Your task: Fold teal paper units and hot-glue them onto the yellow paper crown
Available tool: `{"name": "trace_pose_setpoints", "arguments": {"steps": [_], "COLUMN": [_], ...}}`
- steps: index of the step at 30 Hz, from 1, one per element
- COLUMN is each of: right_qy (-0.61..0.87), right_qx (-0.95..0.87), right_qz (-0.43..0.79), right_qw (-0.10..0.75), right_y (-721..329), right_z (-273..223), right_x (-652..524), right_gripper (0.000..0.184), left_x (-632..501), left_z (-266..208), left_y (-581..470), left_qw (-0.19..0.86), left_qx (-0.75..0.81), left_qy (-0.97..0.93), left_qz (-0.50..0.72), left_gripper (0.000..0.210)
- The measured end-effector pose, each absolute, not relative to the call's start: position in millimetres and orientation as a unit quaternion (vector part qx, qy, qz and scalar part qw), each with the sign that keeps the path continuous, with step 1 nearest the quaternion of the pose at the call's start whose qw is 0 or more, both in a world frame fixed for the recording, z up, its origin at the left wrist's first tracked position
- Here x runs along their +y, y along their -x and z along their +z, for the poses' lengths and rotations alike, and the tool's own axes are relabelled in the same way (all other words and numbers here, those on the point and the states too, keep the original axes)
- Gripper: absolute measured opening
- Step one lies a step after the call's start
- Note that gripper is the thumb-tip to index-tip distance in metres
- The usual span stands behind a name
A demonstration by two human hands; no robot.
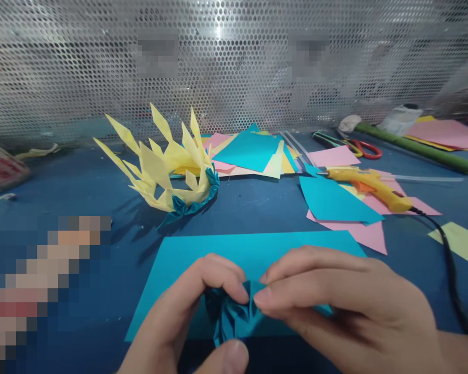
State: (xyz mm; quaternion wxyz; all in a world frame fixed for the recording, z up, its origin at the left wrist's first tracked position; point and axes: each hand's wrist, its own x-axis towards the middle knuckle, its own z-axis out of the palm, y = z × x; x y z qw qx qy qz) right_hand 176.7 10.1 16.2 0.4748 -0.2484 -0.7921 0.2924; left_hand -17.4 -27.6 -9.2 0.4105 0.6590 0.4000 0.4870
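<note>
Both hands grip one crumpled, pleated piece of teal paper [234,314] close to the camera. My left hand [191,306] has its fingers curled over the paper's left side, the thumb below it. With fingertips pinched together, my right hand [347,296] holds the right edge of the same piece. Under the hands lies a flat teal sheet [203,254], partly hidden by them. Beyond it, left of centre, stands a pale yellow paper crown [154,166] with tall diamond-shaped points. Crumpled teal paper trim [195,206] runs along its lower right rim.
A yellow glue gun [374,184] rests on paper pieces at right, its black cord [450,270] trailing forward. Behind are a paper pile [253,150], red-handled scissors [368,149] and a green rod [417,145]. A perforated metal panel [234,67] closes the back. Something pixelated [42,280] is at left.
</note>
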Motion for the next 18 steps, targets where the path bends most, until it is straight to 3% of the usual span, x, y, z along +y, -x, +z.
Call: {"name": "trace_pose_setpoints", "arguments": {"steps": [7,18], "right_qy": [0.222,0.2], "right_qx": [-0.812,-0.8], "right_qz": [0.309,0.343], "right_qw": [0.442,0.449], "right_y": [-181.7,-182.7], "right_z": [19.6,17.6], "right_x": [7.9,6.0], "right_gripper": [0.026,0.036], "left_x": [-25.5,-28.7], "left_z": [-11.9,-14.2], "left_y": [18.6,16.5], "left_qw": [0.346,0.353], "left_qx": [0.388,0.378], "left_qy": [-0.702,-0.7], "left_qz": [0.487,0.492], "left_gripper": [0.018,0.021]}}
